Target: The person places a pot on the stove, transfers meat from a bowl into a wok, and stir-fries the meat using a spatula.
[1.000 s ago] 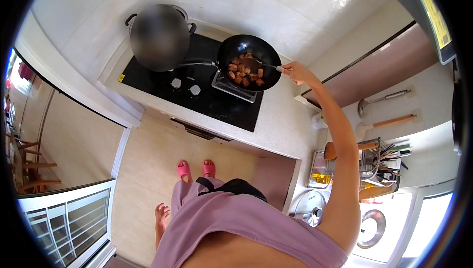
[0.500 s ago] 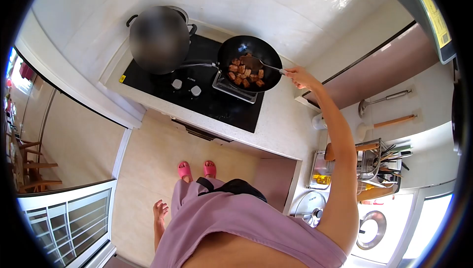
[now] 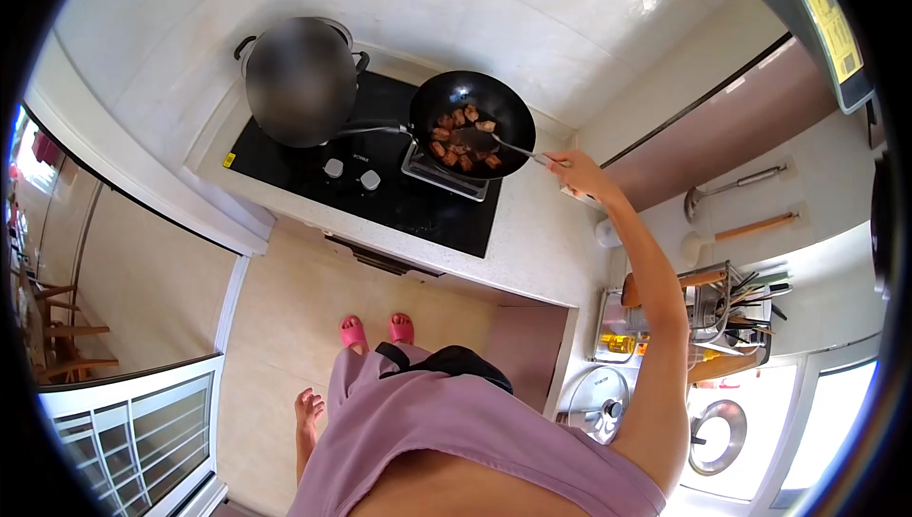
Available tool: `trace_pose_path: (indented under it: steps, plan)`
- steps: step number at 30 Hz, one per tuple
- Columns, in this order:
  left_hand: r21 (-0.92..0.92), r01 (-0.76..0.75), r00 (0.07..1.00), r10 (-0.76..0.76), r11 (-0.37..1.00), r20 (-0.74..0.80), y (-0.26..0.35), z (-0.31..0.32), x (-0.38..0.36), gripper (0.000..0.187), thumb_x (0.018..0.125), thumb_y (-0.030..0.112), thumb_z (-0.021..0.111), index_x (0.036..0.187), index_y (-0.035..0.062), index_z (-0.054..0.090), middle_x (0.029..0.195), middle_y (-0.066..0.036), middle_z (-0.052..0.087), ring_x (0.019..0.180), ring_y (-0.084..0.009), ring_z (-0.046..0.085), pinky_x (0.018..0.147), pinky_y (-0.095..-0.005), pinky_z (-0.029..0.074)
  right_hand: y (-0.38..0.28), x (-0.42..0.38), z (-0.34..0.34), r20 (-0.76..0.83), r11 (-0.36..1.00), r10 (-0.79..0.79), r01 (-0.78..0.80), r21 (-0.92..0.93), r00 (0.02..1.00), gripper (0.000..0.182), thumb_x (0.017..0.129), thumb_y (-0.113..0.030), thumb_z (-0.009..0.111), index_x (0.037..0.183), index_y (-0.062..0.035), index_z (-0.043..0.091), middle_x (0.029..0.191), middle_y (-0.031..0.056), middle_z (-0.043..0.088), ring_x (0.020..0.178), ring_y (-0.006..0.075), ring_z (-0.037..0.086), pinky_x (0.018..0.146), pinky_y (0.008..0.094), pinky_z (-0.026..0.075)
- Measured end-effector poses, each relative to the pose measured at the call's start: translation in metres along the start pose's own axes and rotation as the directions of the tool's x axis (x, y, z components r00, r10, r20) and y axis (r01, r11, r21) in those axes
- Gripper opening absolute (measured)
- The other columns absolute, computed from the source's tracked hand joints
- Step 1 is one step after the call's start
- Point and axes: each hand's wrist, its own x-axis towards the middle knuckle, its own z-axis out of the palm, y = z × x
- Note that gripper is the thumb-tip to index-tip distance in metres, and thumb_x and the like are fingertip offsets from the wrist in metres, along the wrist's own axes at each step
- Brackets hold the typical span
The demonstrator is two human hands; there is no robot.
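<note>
My right hand [image 3: 577,175] is closed round the handle of a spatula [image 3: 520,147], its dark blade [image 3: 475,140] down among browned meat chunks [image 3: 443,134]. The chunks lie in a black wok [image 3: 513,113] on the right burner of the stove [image 3: 380,199]. The wok's long handle [image 3: 370,126] points left, and no hand touches it. Low beside my body hangs my left hand [image 3: 309,407], fingers loosely apart and curled, holding nothing.
A pot [image 3: 334,25] with a blurred dark round shape over it stands on the left burner. At right are a utensil rack [image 3: 708,313], a glass lid [image 3: 598,401] and a wall-hung ladle [image 3: 698,199]. A range hood edge [image 3: 817,32] juts in at top right.
The spatula blade has moved lower into the meat, and the chunks are shifted and spread differently in the wok. My left hand still hangs free. The whole view has shifted slightly.
</note>
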Motion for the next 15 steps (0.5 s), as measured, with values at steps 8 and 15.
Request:
trace_pose_path:
  steps: [8,15]
  plan:
    - [0.023,0.082,0.996,-0.081,0.996,-0.04,0.01,-0.002,0.002,0.041,0.086,0.023,0.049,0.124,0.0093,0.04,0.104,-0.013,0.056,0.084,-0.0241,0.059,0.073,-0.0374,0.048,-0.011,-0.002,0.001,-0.146,0.996,-0.043,0.03,-0.084,0.988,0.034,0.088,-0.027,0.051,0.113,-0.0058,0.057,0.046,0.0001,0.037,0.036,0.0097,0.036,0.036,0.0272,0.032]
    - [0.002,0.029,0.999,-0.029,1.0,-0.016,0.006,-0.003,0.002,0.042,0.085,0.022,0.049,0.124,0.0088,0.04,0.104,-0.014,0.056,0.084,-0.0247,0.059,0.074,-0.0373,0.048,-0.012,0.005,0.015,-0.098,0.996,-0.053,0.045,-0.081,0.994,0.034,0.088,-0.03,0.051,0.111,-0.0063,0.059,0.046,0.0013,0.039,0.035,0.0101,0.038,0.036,0.0274,0.033]
